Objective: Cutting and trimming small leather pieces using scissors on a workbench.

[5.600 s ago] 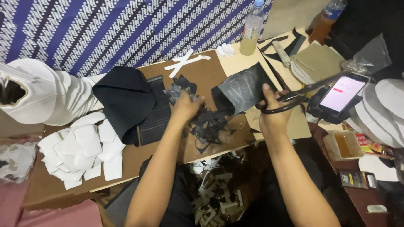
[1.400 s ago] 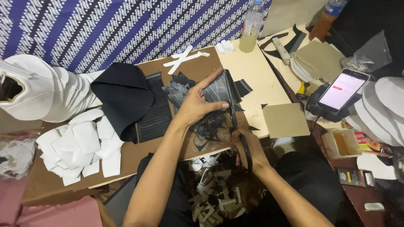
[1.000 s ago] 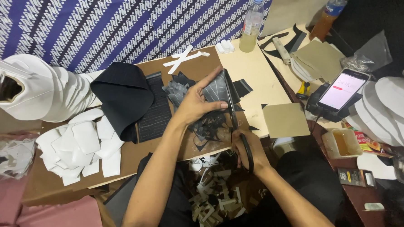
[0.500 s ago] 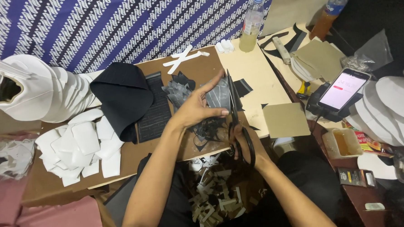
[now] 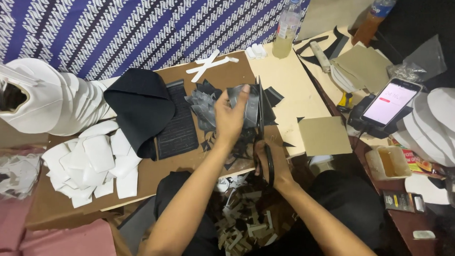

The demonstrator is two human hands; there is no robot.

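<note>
Black sheet point(image 5: 247, 109) pinched by left hand point(image 5: 229, 120), right hand point(image 5: 270, 162) gripping scissors point(image 5: 265, 141)

Blue-and-white patterned cloth point(image 5: 131, 30) as backdrop behind a low brown board table point(image 5: 52, 207), dim dark surroundings at right.

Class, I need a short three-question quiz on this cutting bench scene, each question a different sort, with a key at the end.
1. True or false: the right hand works black-handled scissors.
2. What does the left hand hold: A) a dark sheet piece, B) the plastic bottle, C) the phone?
3. Fill in: the stack of white cut pieces lies on the person's ____ side of the brown board.

Key: 1 true; 2 A; 3 left.
</note>
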